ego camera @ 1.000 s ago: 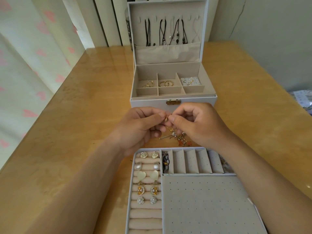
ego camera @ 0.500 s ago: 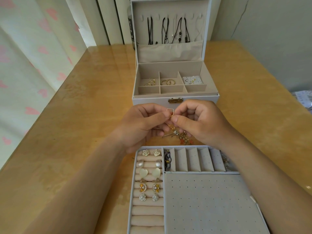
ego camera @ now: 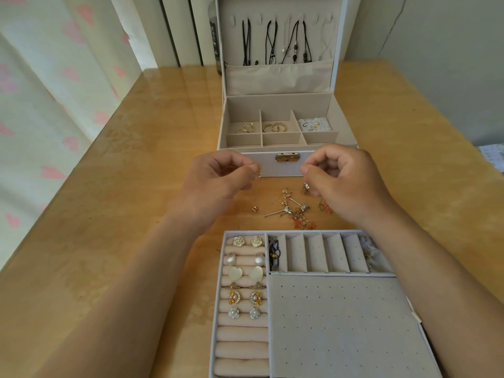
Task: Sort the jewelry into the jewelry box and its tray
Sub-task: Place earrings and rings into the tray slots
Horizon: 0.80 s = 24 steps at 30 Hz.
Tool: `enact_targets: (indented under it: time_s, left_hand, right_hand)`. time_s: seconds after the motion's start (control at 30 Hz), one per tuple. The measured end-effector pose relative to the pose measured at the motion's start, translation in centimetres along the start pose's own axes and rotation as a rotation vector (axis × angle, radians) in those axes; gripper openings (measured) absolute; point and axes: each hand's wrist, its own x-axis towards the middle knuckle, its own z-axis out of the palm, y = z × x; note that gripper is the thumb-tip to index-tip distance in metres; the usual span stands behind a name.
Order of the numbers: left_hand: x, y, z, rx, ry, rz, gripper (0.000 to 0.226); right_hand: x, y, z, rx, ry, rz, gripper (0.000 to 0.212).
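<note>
**Two hands held apart in front of the open jewelry box**

A curtain [ego camera: 41,105] printed with pink hearts hangs beside the wooden table [ego camera: 122,214]. The left hand [ego camera: 215,184] pinches a tiny gold piece [ego camera: 257,173] between thumb and forefinger. Near the person, the tray [ego camera: 341,323] carries paired earrings [ego camera: 246,276] on its left rolls. A dark bottle [ego camera: 215,36] stands behind the jewelry box [ego camera: 281,165]; its label is too small to read. Gold rings [ego camera: 274,127] lie in the box's back compartments. Loose earrings [ego camera: 297,211] lie on the table between box and tray. The right hand [ego camera: 349,186] is curled, thumb meeting forefinger; whether it holds anything cannot be told.
</note>
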Motion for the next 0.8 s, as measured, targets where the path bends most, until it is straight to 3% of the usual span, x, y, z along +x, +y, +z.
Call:
enact_targets:
  time_s: [0.17, 0.6, 0.8]
  left_hand:
    - [0.1, -0.2, -0.1, -0.001, 0.008, -0.019, 0.019]
    - [0.1, -0.7, 0.2, 0.120, -0.024, 0.011, 0.015]
    - [0.2, -1.0, 0.0, 0.132, -0.026, 0.021, 0.015]
  right_hand:
    - [-0.2, 0.6, 0.3, -0.185, -0.092, -0.044, 0.015]
    - [1.9, -1.4, 1.4, -0.691, -0.496, -0.151, 0.019]
    - [2.1, -2.3, 1.5, -0.741, -0.562, -0.156, 0.018]
